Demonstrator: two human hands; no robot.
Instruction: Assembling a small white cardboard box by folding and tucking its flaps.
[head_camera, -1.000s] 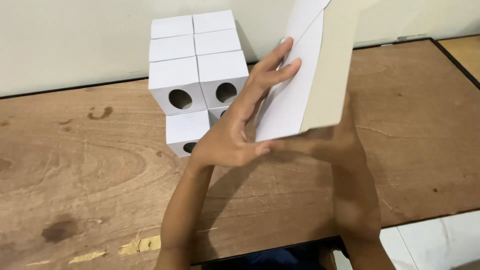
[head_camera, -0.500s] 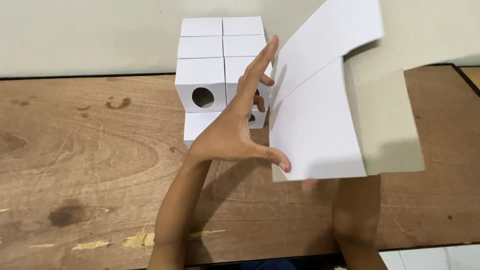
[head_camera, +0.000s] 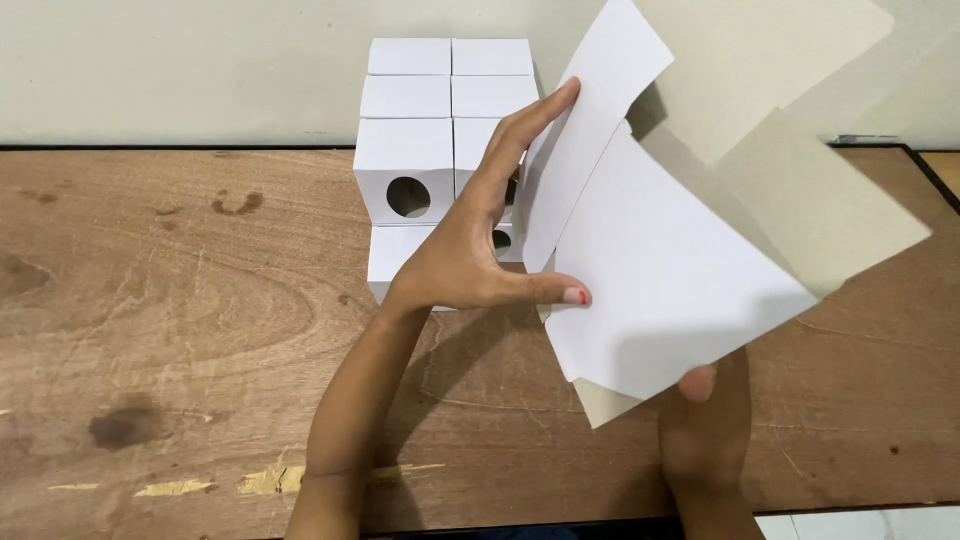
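Head view, the only one I have: against the frames from a second ago, the flat carton blank (head_camera: 670, 290) has swung from a nearly edge-on, upright sheet into a broad, splayed spread, its white face toward me and the grey-brown card back showing on the panels to the upper right. My read is that the sheet is being opened out between the hands rather than set down.

I take the stack of white boxes (head_camera: 440, 150) as my landmark. The blank hangs just right of the stack, above the bench (head_camera: 180, 300) and not resting on it. The left hand (head_camera: 480, 250) lies open in front of the stack, fingers stretched along the blank's left flap, thumb pressed on the white panel's edge. The right hand (head_camera: 705, 420) sits below and right of the stack, mostly hidden under the blank, pinching its lower edge, with one fingertip showing.
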